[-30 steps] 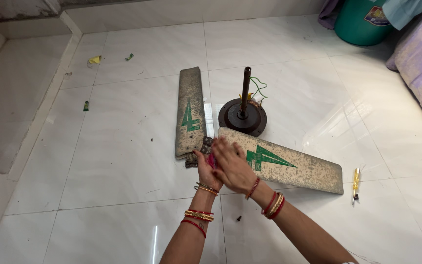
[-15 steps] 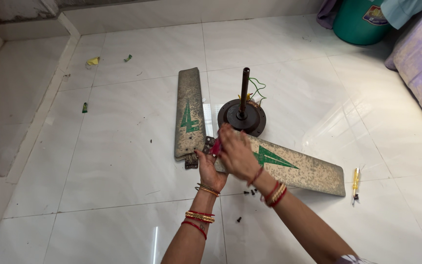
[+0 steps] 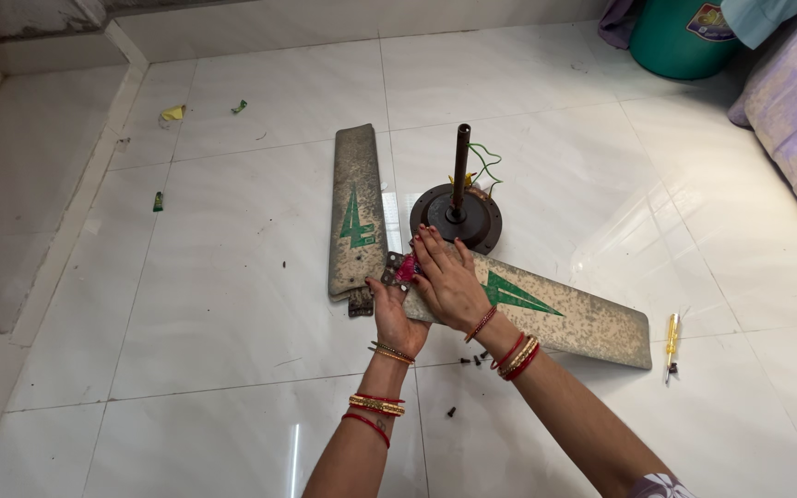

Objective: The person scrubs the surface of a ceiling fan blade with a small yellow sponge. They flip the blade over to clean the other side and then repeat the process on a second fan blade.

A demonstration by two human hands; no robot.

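Two dirty beige fan blades with green marks lie on the white tiled floor. One blade (image 3: 357, 207) points away from me. The other blade (image 3: 565, 318) runs to the right. My left hand (image 3: 395, 315) grips the near end of the right-running blade from below, at its metal bracket (image 3: 391, 269). My right hand (image 3: 449, 281) lies flat on top of that same end, fingers spread. A small pink thing (image 3: 407, 269) shows between the two hands; which hand holds it I cannot tell. The dark round fan motor (image 3: 481, 226) with its upright rod (image 3: 462, 161) stands just beyond my fingers.
Several small dark screws (image 3: 474, 359) lie on the floor near my right wrist. A yellow-handled screwdriver (image 3: 671, 339) lies to the right of the blade tip. A green bucket (image 3: 680, 41) and purple cloth (image 3: 795, 101) are at the back right. A raised ledge (image 3: 76, 212) runs along the left.
My right hand has slid forward along the blade end toward the motor and flattened there. Screws have come into view by my right wrist. My left hand has stayed under the blade end.
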